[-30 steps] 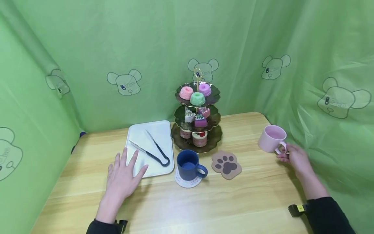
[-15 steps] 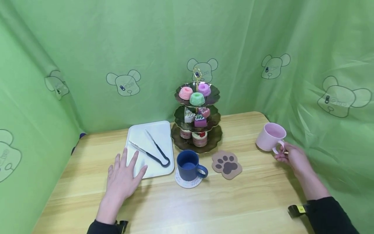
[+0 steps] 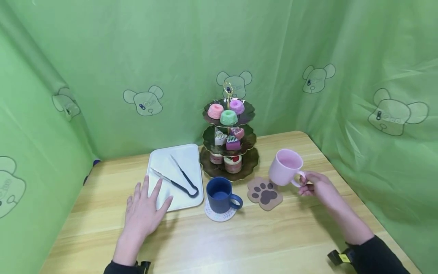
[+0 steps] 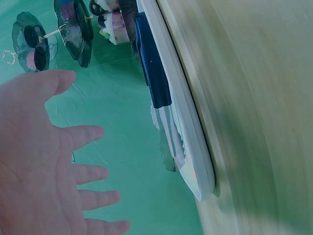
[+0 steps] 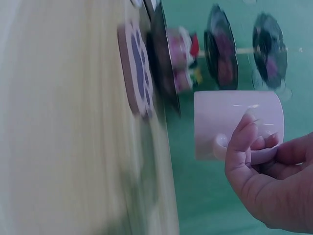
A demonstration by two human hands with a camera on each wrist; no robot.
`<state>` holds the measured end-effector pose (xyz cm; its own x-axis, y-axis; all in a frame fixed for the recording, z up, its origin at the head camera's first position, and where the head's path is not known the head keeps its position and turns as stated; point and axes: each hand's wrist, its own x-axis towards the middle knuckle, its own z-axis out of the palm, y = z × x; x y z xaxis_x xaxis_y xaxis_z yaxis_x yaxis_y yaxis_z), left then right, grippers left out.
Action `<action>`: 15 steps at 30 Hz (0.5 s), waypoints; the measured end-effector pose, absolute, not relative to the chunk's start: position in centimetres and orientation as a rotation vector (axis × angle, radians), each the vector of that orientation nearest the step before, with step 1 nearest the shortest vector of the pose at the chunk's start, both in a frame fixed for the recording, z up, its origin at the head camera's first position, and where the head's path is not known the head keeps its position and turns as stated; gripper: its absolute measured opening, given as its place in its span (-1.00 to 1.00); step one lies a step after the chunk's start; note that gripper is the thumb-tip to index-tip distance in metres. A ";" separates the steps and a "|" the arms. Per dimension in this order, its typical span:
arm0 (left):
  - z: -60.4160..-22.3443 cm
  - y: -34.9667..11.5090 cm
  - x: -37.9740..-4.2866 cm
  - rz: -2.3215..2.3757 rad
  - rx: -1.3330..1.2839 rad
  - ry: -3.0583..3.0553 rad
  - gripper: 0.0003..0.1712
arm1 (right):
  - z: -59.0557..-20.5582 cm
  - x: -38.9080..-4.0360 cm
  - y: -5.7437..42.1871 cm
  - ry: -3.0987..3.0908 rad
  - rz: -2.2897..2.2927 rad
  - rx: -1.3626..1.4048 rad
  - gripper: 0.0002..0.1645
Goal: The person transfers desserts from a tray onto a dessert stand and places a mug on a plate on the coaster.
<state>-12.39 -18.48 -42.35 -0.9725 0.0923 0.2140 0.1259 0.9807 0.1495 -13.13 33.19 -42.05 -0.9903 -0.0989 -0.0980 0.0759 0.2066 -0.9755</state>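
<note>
My right hand (image 3: 316,185) grips the handle of a pink mug (image 3: 284,167). In the right wrist view the mug (image 5: 234,115) hangs above the table, its handle between thumb and curled fingers. A brown paw-print coaster (image 3: 265,193) lies just left of the mug, which overlaps its far right corner in the head view. My left hand (image 3: 143,213) has its fingers spread at the near left corner of the white tray (image 3: 162,152). From the left wrist view, that hand appears raised above the tray, holding nothing. Black-handled tongs (image 3: 181,186) lie spread on the tray.
A blue mug (image 3: 220,196) stands on a round white coaster (image 3: 220,217). Behind it rises a three-tier stand (image 3: 251,161) bearing several small cakes. A green curtain (image 3: 184,57) surrounds the wooden table (image 3: 239,247) at the back and sides.
The pink mug has been lifted and carried left, toward the paw-print coaster, by my right hand. My left hand stays in nearly the same place.
</note>
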 end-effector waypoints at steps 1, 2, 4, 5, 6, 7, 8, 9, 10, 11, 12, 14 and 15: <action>-42.4 -18.5 -12.3 -0.241 -0.160 -2.923 -0.16 | -41.9 -12.9 32.6 2.305 -1.892 -0.023 -0.53; -42.5 -18.5 -12.2 -0.242 -0.158 -2.924 -0.16 | -41.8 -12.7 32.0 2.288 -1.884 -0.019 -0.55; -42.6 -18.5 -12.0 -0.240 -0.155 -2.926 -0.16 | -41.9 -12.5 31.1 2.255 -1.882 -0.022 -0.57; -42.7 -18.5 -12.0 -0.238 -0.154 -2.926 -0.16 | -41.9 -12.4 30.7 2.246 -1.882 -0.026 -0.58; -42.7 -18.6 -12.0 -0.239 -0.152 -2.925 -0.16 | -42.1 -12.4 30.4 2.239 -1.879 -0.032 -0.58; -42.8 -18.6 -11.9 -0.240 -0.151 -2.923 -0.16 | -42.2 -12.3 30.1 2.234 -1.876 -0.035 -0.58; -42.8 -18.6 -11.9 -0.241 -0.151 -2.920 -0.16 | -42.4 -12.3 29.9 2.231 -1.873 -0.047 -0.58; -42.8 -18.6 -11.9 -0.241 -0.150 -2.919 -0.16 | -42.6 -12.3 29.7 2.231 -1.871 -0.052 -0.59; -42.8 -18.6 -11.9 -0.242 -0.149 -2.915 -0.16 | -42.8 -12.3 29.5 2.227 -1.868 -0.056 -0.59; -42.8 -18.6 -11.9 -0.244 -0.149 -2.913 -0.16 | -43.0 -12.3 29.3 2.226 -1.866 -0.055 -0.59; -42.8 -18.6 -11.9 -0.246 -0.149 -2.912 -0.16 | -43.2 -12.3 29.2 2.228 -1.861 -0.057 -0.59; -42.7 -18.6 -11.8 -0.245 -0.149 -2.913 -0.16 | -43.6 -12.3 29.0 2.232 -1.853 -0.058 -0.60; -42.7 -18.6 -11.8 -0.243 -0.149 -2.913 -0.16 | -43.7 -12.3 28.8 2.236 -1.849 -0.051 -0.60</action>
